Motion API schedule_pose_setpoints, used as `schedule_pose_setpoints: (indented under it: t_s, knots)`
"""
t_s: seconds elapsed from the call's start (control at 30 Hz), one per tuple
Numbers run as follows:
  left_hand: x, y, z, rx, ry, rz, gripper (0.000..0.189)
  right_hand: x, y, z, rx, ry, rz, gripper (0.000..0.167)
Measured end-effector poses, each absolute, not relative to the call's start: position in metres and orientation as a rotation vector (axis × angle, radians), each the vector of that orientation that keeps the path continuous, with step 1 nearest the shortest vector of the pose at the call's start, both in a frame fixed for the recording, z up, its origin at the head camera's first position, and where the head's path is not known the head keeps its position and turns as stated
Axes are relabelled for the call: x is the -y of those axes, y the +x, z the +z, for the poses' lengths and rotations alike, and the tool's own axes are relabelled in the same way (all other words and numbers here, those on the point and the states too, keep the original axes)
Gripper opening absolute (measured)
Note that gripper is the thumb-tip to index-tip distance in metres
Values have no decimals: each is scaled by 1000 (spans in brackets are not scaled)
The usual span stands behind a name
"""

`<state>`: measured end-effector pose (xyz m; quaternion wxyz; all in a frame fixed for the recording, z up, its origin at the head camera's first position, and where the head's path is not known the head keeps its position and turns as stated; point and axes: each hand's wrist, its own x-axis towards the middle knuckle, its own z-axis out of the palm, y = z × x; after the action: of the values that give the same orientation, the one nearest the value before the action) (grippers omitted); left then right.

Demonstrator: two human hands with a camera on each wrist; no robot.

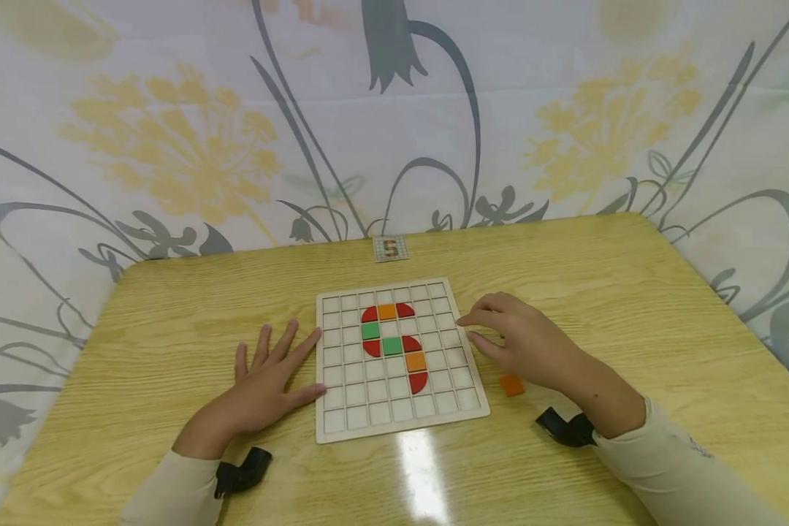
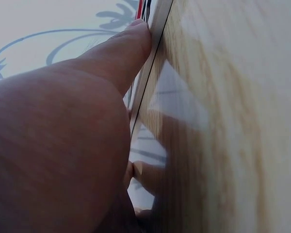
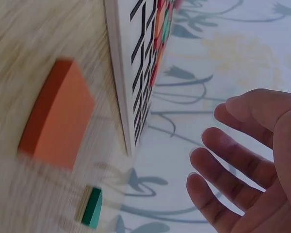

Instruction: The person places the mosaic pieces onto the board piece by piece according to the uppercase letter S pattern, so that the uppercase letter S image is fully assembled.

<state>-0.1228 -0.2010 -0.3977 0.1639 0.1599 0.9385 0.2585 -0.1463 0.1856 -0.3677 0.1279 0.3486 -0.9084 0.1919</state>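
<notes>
A white gridded board (image 1: 340,415) lies on the table, with several red rounded tiles (image 1: 418,383), orange square tiles (image 1: 416,361) and green square tiles (image 1: 392,345) set in its cells. My left hand (image 1: 256,398) has its fingers spread on the table, and its thumb and index fingertips touch the board's left edge. Over the right edge of the board is my right hand (image 1: 522,340), its fingers loosely bent and nothing between them in the right wrist view. A loose orange square tile (image 3: 60,116) lies on the table below that hand, and a green tile (image 3: 92,208) lies farther off.
Behind the board, a small card (image 1: 391,248) printed with an S-shaped tile pattern lies near the back edge of the wooden table (image 1: 223,292). A flowered cloth (image 1: 342,124) hangs behind the table. Both wrists carry black camera mounts (image 1: 245,471).
</notes>
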Motion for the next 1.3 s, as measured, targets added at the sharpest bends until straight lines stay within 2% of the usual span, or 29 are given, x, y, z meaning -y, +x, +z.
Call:
schedule_pose_setpoints:
  t_s: [0.57,0.9,1.3]
  knots:
    - [200,-125,-398,-2677,449,720,82,-225,-154,-362,2850,835,632,22]
    - [202,-124,-400,-2678,454,714,82,-238,-163,-369,3040,830,700,29]
    - [202,-125,-401,-2683,449,712,82,-245,-170,-379,3093,852,723,26]
